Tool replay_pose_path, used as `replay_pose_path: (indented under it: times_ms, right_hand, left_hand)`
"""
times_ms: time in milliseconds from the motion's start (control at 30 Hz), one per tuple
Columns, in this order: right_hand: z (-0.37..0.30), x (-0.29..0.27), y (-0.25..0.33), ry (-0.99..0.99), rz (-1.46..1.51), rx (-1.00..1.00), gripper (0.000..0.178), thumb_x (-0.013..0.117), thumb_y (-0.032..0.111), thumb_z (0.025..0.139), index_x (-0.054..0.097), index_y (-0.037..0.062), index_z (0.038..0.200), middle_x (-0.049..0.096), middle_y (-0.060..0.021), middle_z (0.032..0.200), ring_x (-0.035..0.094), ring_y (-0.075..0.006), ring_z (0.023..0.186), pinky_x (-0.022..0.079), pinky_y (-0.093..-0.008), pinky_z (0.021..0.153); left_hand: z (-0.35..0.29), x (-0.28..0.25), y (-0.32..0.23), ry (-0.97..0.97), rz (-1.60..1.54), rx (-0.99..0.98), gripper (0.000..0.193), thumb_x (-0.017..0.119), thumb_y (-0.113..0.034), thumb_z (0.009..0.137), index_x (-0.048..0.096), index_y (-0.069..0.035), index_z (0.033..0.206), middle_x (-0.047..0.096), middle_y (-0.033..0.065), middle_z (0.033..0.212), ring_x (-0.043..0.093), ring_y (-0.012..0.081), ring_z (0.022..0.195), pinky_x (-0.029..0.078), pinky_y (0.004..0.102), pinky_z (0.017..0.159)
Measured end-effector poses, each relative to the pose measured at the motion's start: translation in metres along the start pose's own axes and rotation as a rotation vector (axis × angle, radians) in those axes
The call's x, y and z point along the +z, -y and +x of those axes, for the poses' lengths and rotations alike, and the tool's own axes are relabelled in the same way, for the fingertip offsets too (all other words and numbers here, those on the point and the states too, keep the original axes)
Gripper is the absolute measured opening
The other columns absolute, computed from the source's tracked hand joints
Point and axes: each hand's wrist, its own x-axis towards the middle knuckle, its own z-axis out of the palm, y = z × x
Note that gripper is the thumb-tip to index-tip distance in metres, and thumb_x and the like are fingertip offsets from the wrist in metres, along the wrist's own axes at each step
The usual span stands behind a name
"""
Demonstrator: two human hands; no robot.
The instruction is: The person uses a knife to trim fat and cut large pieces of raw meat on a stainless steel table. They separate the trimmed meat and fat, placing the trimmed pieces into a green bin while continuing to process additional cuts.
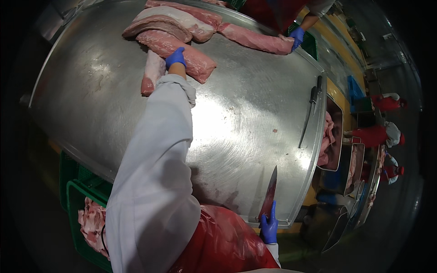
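Observation:
My left hand [175,58], in a blue glove, reaches far across the steel table [236,132] and grips a thick pink pork loin [195,62] by its near side. Under and beside it lies a paler cut of meat [153,73]. Close to the table's near right corner, my right hand [269,228], also gloved in blue, is closed on a knife [269,193]; its long blade points away from me over the table. The knife's handle is hidden in my fingers.
More large pork pieces [182,20] lie at the far edge. Across the table, a co-worker's gloved hand [297,37] touches a long loin [255,40]. Another knife [311,107] rests along the right edge. A metal bin of meat [336,136] stands right; a green crate of trimmings [75,232] left.

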Motion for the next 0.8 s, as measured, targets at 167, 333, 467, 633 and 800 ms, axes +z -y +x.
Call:
replay_pose_path:
  times_ms: [167, 333, 467, 633, 800]
  right_hand:
    - [-0.041, 0.003, -0.015, -0.109, 0.027, 0.095, 0.073, 0.052, 0.006, 0.092, 0.022, 0.0192, 0.157, 0.053, -0.0035, 0.062, 0.047, -0.0092, 0.052, 0.044, -0.0289, 0.049]
    - [-0.035, 0.013, -0.002, -0.140, 0.083, 0.182, 0.074, 0.051, 0.005, 0.091, 0.022, 0.0199, 0.158, 0.051, -0.0025, 0.062, 0.045, -0.0098, 0.052, 0.043, -0.0296, 0.049]
    - [-0.008, 0.015, -0.024, -0.024, 0.072, -0.007, 0.075, 0.052, 0.004, 0.091, 0.021, 0.0196, 0.158, 0.050, -0.0014, 0.061, 0.044, -0.0095, 0.052, 0.042, -0.0291, 0.049]
    - [0.008, 0.017, -0.018, 0.008, 0.057, -0.088, 0.080, 0.053, 0.003, 0.090, 0.015, 0.0188, 0.159, 0.051, -0.0011, 0.061, 0.046, -0.0087, 0.051, 0.041, -0.0280, 0.049]
    - [0.007, 0.000, -0.034, -0.005, 0.106, -0.141, 0.084, 0.053, -0.002, 0.090, 0.012, 0.0209, 0.159, 0.056, -0.0020, 0.064, 0.052, -0.0084, 0.054, 0.046, -0.0271, 0.050]
  left_hand:
    - [0.004, -0.001, 0.027, 0.260, -0.358, -0.013, 0.072, 0.080, -0.026, 0.065, 0.057, 0.017, 0.119, 0.063, 0.0220, 0.118, 0.063, 0.0282, 0.099, 0.052, 0.0383, 0.088]
    - [-0.038, -0.067, 0.032, 0.441, -0.284, 0.087, 0.066, 0.078, -0.019, 0.068, 0.058, 0.014, 0.121, 0.064, 0.0186, 0.117, 0.063, 0.0280, 0.100, 0.050, 0.0374, 0.091]
    - [-0.054, -0.147, 0.053, 0.548, -0.183, 0.167, 0.065, 0.075, -0.013, 0.069, 0.055, 0.010, 0.127, 0.063, 0.0157, 0.120, 0.062, 0.0288, 0.104, 0.049, 0.0381, 0.095]
    - [-0.131, -0.232, 0.107, 0.678, -0.243, -0.043, 0.064, 0.072, -0.009, 0.072, 0.052, 0.006, 0.131, 0.062, 0.0148, 0.122, 0.062, 0.0309, 0.108, 0.049, 0.0415, 0.097]
    - [-0.214, -0.274, 0.121, 0.603, -0.080, 0.210, 0.056, 0.070, -0.013, 0.076, 0.056, 0.003, 0.128, 0.066, 0.0160, 0.116, 0.065, 0.0317, 0.104, 0.052, 0.0421, 0.093]
